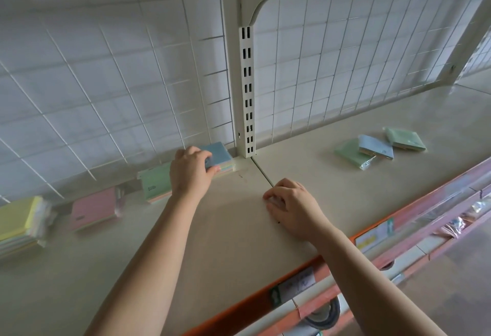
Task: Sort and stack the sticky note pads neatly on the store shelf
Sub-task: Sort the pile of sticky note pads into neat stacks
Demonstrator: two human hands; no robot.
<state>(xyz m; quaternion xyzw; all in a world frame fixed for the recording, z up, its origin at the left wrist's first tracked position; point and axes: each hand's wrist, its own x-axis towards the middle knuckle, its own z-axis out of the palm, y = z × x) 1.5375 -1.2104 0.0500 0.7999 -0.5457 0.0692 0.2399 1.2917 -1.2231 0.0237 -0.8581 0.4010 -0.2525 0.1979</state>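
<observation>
Left hand (190, 173) covers part of the blue pad stack (218, 151) (near-left edge).

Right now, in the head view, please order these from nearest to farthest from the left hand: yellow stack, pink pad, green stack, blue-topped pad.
1. blue-topped pad: gripped by the left hand, at the back of the shelf.
2. green stack: just left of that hand.
3. pink pad: farther left.
4. yellow stack: at the far left edge.
</observation>
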